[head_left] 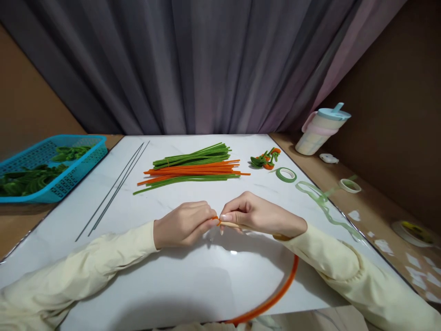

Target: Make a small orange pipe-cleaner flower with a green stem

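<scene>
My left hand [184, 224] and my right hand [257, 214] meet at the middle of the white table [193, 276], fingertips pinched together. Between them they hold the end of an orange pipe cleaner [275, 296], which curves away under my right sleeve and loops back toward the table's near edge. My right hand also grips a thin wooden stick [230, 225] that lies against the pipe cleaner's end. Both hands are closed.
A pile of green and orange pipe cleaners [193, 168] lies behind my hands, two thin wires [115, 191] to its left. A blue basket [51, 165] with green pieces sits far left. Small finished flowers [265, 158], green tape roll [285, 174], loose tape strip [322, 202] and a lidded cup [322, 128] are on the right.
</scene>
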Available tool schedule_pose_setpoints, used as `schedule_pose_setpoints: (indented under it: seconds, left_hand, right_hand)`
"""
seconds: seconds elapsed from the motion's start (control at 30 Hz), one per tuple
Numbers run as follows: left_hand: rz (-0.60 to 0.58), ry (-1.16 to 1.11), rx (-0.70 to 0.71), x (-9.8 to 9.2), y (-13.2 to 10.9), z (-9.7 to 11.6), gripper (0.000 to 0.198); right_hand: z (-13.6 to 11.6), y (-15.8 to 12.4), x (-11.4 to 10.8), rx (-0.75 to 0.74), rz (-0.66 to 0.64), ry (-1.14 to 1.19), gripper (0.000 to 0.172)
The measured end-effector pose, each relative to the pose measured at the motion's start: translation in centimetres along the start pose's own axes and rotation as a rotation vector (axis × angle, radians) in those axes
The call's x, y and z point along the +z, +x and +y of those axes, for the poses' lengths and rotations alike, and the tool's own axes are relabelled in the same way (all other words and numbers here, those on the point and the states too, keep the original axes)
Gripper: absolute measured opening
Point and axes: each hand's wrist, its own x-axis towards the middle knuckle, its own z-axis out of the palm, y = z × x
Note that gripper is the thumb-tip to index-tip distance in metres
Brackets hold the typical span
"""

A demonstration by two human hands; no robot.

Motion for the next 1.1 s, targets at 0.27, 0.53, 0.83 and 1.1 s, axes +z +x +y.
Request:
schedule_pose_setpoints:
  seconds: [0.27,0.53,0.83,1.1]
  left_hand:
    - [-0.002,0.009,0.003,0.1,-0.1,-0.1,0.021]
    - [0.079,0.063,-0.022,0.4,-0.6,-0.1,0.015]
    - [0.279,-0.019,-0.012,0.5,-0.5,-0.5,0.02]
    - [0.212,0.145,0.211,-0.3,-0.6,-0.6,0.025]
  right_hand:
    - [0.0,0.1,0.2,0.015,-0.014,0.062,0.03]
    - [0.0,0.0,-0.1,-0.013,0.011,-0.082,0.029]
    - [0.7,-0.7,0.5,-0.475,0.294,-0.809,0.024]
    - [0.2,-1.2,0.8,-0.58,0.329,-0.919,0.022]
